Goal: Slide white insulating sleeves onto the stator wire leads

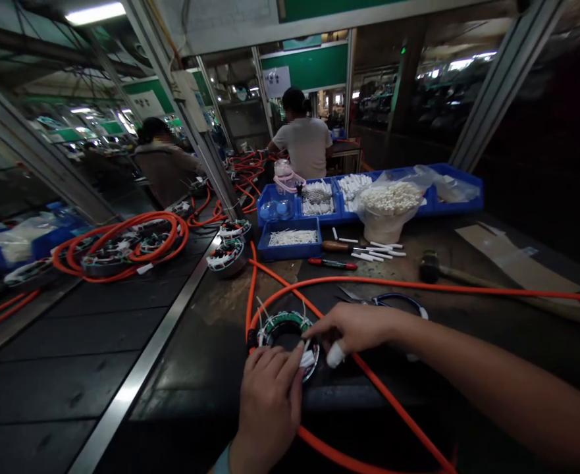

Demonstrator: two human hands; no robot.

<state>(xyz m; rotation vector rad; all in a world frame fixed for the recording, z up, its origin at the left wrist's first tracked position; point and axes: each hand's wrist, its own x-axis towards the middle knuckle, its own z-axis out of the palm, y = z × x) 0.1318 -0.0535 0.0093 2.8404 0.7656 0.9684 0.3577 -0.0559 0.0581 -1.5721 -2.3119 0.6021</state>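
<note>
A ring-shaped motor stator [286, 322] with green and white windings and loose white tie ends lies on the dark bench in front of me. My left hand [270, 395] is closed over its near left rim. A small white piece [308, 359] shows by the left fingertips; whether it is pinched I cannot tell. My right hand [351, 329] reaches in from the right, its index finger stretched to the ring's right rim. A white wrap covers the right thumb tip, which is apart from the index finger. An orange cable [253, 296] runs from the stator.
Blue bins [290, 247] of white sleeves and ties stand behind, beside a bag of white sticks [388, 204]. A red marker [332, 264], scissors [401, 301] and a mallet [430, 266] lie nearby. More stators and orange coils [122, 243] sit left. Two people sit farther back.
</note>
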